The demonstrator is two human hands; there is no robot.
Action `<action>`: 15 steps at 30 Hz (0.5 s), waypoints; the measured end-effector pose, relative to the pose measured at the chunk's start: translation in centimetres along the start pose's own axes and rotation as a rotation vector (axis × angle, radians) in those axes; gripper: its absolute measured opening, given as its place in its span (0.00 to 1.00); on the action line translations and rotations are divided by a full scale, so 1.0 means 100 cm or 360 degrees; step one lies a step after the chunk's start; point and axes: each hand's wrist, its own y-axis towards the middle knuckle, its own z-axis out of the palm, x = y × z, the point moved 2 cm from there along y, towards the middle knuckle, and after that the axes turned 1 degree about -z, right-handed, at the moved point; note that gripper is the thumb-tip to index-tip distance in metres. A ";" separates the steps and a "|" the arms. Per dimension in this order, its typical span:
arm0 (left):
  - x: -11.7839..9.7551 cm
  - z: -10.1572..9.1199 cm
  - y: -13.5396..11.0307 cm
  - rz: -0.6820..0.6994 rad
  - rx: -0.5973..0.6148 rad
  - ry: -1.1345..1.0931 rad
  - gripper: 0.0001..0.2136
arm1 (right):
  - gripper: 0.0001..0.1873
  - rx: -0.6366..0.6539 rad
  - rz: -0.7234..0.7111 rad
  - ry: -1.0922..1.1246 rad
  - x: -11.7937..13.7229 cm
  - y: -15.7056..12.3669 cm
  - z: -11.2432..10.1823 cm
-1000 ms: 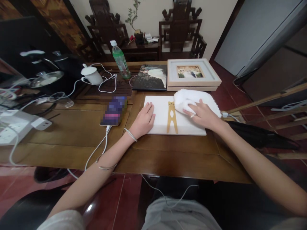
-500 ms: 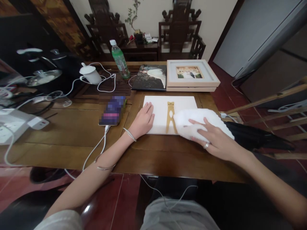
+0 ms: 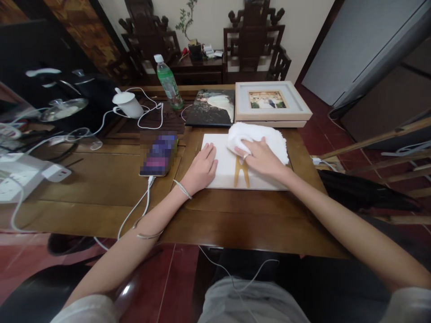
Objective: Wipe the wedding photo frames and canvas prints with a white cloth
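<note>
A white rectangular board (image 3: 220, 168) lies flat on the wooden table, with a gold cat-shaped stand (image 3: 241, 175) at its middle. My left hand (image 3: 203, 168) rests on the board's left edge, fingers stretched out and together, holding nothing. Over the board's upper right part, my right hand (image 3: 264, 157) grips and presses a bunched white cloth (image 3: 269, 134). The cloth and hand hide the upper part of the gold piece and the board's top right corner.
Behind the board are a dark picture panel (image 3: 215, 107) and stacked pale wooden frames (image 3: 272, 119). Leftward stand a green bottle (image 3: 170, 85), a lidded white cup (image 3: 128, 104), a charging phone (image 3: 159, 154) with a cable, and a power strip (image 3: 23, 175). The table (image 3: 218, 220) ends near my lap.
My right hand has moved the white cloth up and left, from the board's lower right to its upper right, now covering the gold piece's top. My left hand has stayed put.
</note>
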 end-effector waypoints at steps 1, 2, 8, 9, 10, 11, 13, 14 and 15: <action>0.000 0.000 0.000 0.0003 -0.0002 0.0000 0.24 | 0.23 0.0047 -0.0036 0.0004 0.008 -0.006 0.003; 0.000 0.000 0.000 0.0005 -0.0003 0.0002 0.24 | 0.21 0.0084 -0.0040 0.0014 0.016 -0.014 0.005; 0.000 0.000 0.001 0.0026 0.0013 0.0004 0.24 | 0.19 0.0287 -0.0221 0.0080 0.066 -0.074 0.002; 0.000 -0.001 0.001 0.0023 0.0015 0.0000 0.24 | 0.20 0.0305 -0.0241 0.0088 0.071 -0.081 0.001; 0.000 -0.001 0.001 0.0018 0.0018 -0.0002 0.24 | 0.20 0.0313 -0.0253 0.0091 0.075 -0.086 0.000; 0.000 -0.001 0.001 0.0013 0.0024 -0.0001 0.24 | 0.20 0.0317 -0.0259 0.0090 0.077 -0.089 -0.001; 0.000 -0.001 0.001 0.0005 0.0033 0.0009 0.24 | 0.20 0.0327 -0.0266 0.0081 0.076 -0.088 -0.002; -0.001 -0.001 0.001 0.0002 0.0033 0.0013 0.24 | 0.20 0.0331 -0.0263 0.0074 0.073 -0.084 -0.001; -0.001 0.000 0.001 -0.0001 0.0030 0.0015 0.24 | 0.19 0.0327 -0.0248 0.0062 0.067 -0.077 -0.001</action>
